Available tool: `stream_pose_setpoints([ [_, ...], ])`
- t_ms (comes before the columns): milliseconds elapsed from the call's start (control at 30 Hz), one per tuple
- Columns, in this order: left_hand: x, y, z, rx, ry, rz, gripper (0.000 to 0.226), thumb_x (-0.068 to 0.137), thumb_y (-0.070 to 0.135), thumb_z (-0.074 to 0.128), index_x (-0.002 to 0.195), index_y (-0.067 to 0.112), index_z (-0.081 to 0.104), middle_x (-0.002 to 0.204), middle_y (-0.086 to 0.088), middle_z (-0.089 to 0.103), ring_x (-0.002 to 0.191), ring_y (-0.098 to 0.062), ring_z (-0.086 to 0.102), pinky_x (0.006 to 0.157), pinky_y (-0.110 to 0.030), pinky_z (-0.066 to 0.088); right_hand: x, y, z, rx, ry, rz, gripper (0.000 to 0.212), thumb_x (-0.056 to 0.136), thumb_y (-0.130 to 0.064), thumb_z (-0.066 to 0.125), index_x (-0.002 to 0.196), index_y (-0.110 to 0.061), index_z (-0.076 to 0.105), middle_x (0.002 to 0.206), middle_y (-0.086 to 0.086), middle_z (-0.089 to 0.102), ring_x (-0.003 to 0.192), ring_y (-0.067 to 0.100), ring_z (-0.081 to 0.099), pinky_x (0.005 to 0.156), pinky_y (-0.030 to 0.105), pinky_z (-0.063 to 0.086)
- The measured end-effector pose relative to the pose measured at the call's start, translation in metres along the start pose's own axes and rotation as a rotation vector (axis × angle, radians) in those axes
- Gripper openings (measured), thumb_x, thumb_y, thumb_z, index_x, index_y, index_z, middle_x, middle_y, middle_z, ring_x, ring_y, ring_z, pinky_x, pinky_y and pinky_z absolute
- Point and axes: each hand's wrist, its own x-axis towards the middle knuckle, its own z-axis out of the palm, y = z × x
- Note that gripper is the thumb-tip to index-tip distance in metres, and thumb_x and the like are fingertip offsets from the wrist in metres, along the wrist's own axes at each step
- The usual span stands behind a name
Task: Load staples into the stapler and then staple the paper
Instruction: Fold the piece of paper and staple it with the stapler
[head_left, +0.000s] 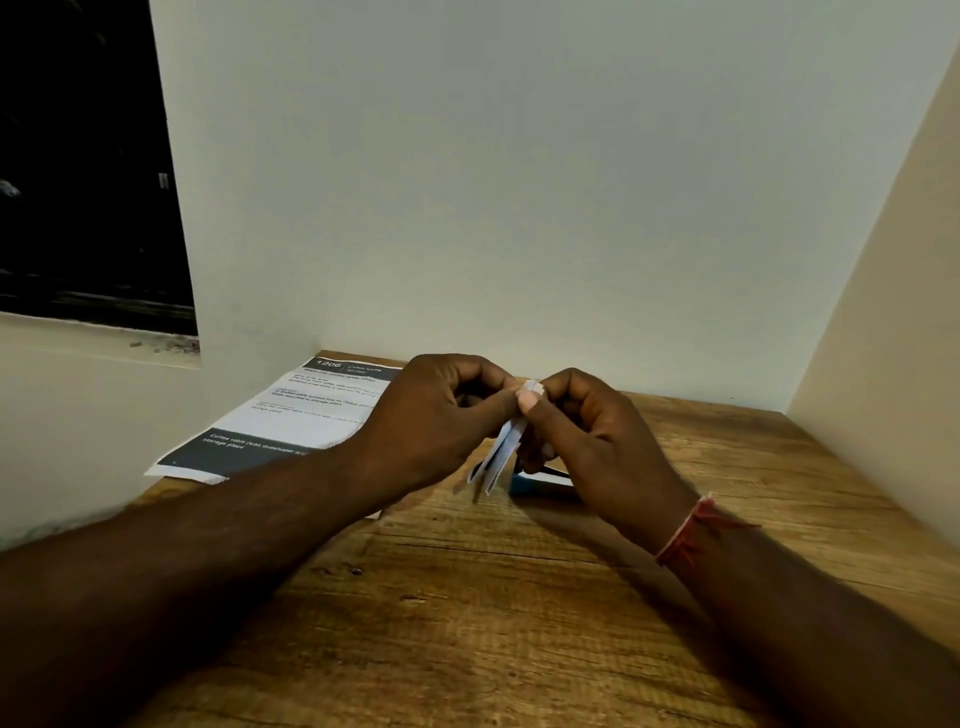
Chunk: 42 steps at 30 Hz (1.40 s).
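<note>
Left hand (441, 415): raised above the desk, fingers curled, thumb and forefinger pinching the upper end of the small packet.
Right hand (587, 431): raised opposite the left, fingertips meeting it; fingers curled and pinching the same upper end of the packet from the other side.
Small packet (505, 449): white with blue, thin and flat. It is held between the two hands clear of the desk and hangs tilted, with its lower end spread into two flaps. Its contents cannot be seen, and any printing is too blurred to read.
Stapler (540, 482): blue body with a dark upper part, lying on the desk directly below the right hand and partly hidden by it. Neither hand touches it. Cannot tell whether it is open for loading.
Paper (291, 421): printed white sheet with dark bands at its near and far edges. It lies flat at the far left of the desk, one edge against the left wall, and is partly covered in view by the left forearm. It is apart from the stapler.
Desk (519, 597): wood-grain top set into a corner between pale walls.
Wristband (685, 530): red and pale threads around the right wrist.
Wall (519, 182): plain and pale, behind the desk.
Window (78, 156): dark opening at upper left, with a ledge beneath.
</note>
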Motion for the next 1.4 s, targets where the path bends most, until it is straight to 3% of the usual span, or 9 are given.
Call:
stream_pose_setpoints([
  [133, 0.001, -0.003, 0.000, -0.033, -0.018, -0.009, 0.019, 0.103, 0.041, 0.080, 0.103, 0.024, 0.088, 0.094, 0.006, 0.087, 0.094, -0.017, 0.083, 0.095, -0.050, 0.067, 0.001, 0.002, -0.001, 0.014, 0.005, 0.008, 0.025, 0.113, -0.022, 0.060, 0.107, 0.000, 0.069, 0.086, 0.016, 0.078, 0.072, 0.016, 0.074, 0.068, 0.026, 0.062],
  [300, 0.005, -0.011, -0.001, -0.094, 0.011, -0.063, 0.015, 0.108, 0.038, 0.073, 0.113, 0.029, 0.085, 0.109, 0.008, 0.085, 0.106, -0.009, 0.079, 0.091, -0.028, 0.061, 0.005, 0.006, -0.004, 0.156, -0.008, 0.047, 0.029, 0.117, -0.018, 0.051, 0.114, 0.009, 0.063, 0.092, 0.031, 0.072, 0.077, 0.028, 0.072, 0.075, 0.035, 0.065],
  [367, 0.009, -0.017, -0.004, -0.187, 0.007, -0.206, 0.025, 0.102, 0.040, 0.080, 0.126, 0.031, 0.078, 0.120, 0.007, 0.082, 0.109, -0.006, 0.080, 0.086, -0.025, 0.063, 0.005, 0.007, -0.006, 0.210, 0.005, 0.064, 0.029, 0.117, -0.016, 0.049, 0.115, 0.010, 0.063, 0.095, 0.036, 0.072, 0.079, 0.028, 0.072, 0.077, 0.034, 0.065],
  [500, 0.014, -0.028, -0.014, -0.424, -0.176, -0.441, 0.033, 0.101, 0.023, 0.084, 0.132, 0.016, 0.076, 0.121, -0.012, 0.085, 0.103, -0.029, 0.084, 0.081, -0.038, 0.066, 0.008, 0.009, -0.006, 0.253, 0.051, 0.106, 0.027, 0.117, -0.015, 0.050, 0.115, 0.007, 0.065, 0.093, 0.025, 0.076, 0.078, 0.026, 0.073, 0.075, 0.034, 0.067],
  [733, 0.016, -0.039, -0.014, -0.338, -0.078, -0.251, 0.030, 0.096, 0.017, 0.089, 0.125, 0.015, 0.079, 0.104, -0.008, 0.082, 0.105, -0.028, 0.084, 0.092, -0.051, 0.069, 0.009, 0.008, -0.009, 0.343, 0.101, 0.233, 0.044, 0.110, -0.038, 0.061, 0.116, 0.005, 0.071, 0.093, 0.028, 0.076, 0.075, 0.030, 0.073, 0.067, 0.035, 0.065],
  [867, 0.013, -0.036, -0.013, -0.369, -0.065, -0.191, 0.029, 0.099, 0.014, 0.086, 0.126, 0.014, 0.077, 0.106, -0.008, 0.082, 0.105, -0.028, 0.083, 0.094, -0.057, 0.069, 0.012, 0.012, -0.010, 0.238, 0.121, 0.228, 0.038, 0.110, -0.021, 0.066, 0.105, 0.016, 0.060, 0.089, 0.031, 0.077, 0.073, 0.035, 0.072, 0.067, 0.038, 0.066],
  [1133, 0.010, -0.030, -0.008, -0.317, -0.102, -0.182, 0.049, 0.091, 0.020, 0.095, 0.135, 0.022, 0.072, 0.119, -0.006, 0.087, 0.109, -0.030, 0.085, 0.094, -0.059, 0.069, 0.011, 0.010, -0.011, 0.272, 0.148, 0.218, 0.023, 0.105, -0.015, 0.072, 0.107, 0.008, 0.069, 0.088, 0.027, 0.080, 0.075, 0.032, 0.077, 0.072, 0.036, 0.069],
  [1233, 0.012, -0.029, -0.010, -0.263, -0.035, -0.143, 0.059, 0.091, 0.016, 0.094, 0.142, 0.034, 0.069, 0.114, -0.005, 0.087, 0.103, -0.027, 0.086, 0.087, -0.053, 0.072, 0.012, 0.008, -0.016, 0.032, 0.122, 0.191, 0.021, 0.099, -0.024, 0.081, 0.108, -0.006, 0.077, 0.092, 0.013, 0.084, 0.083, 0.033, 0.078, 0.076, 0.034, 0.065],
  [1400, 0.015, -0.027, -0.018, -0.271, 0.071, -0.084, 0.062, 0.095, 0.009, 0.089, 0.145, 0.039, 0.068, 0.115, -0.009, 0.080, 0.101, -0.026, 0.084, 0.074, -0.037, 0.071, 0.009, 0.014, -0.027, -0.685, -0.284, 0.280, 0.048, 0.078, -0.061, 0.092, 0.118, -0.038, 0.080, 0.102, -0.018, 0.075, 0.095, 0.000, 0.069, 0.074, 0.016, 0.049],
])
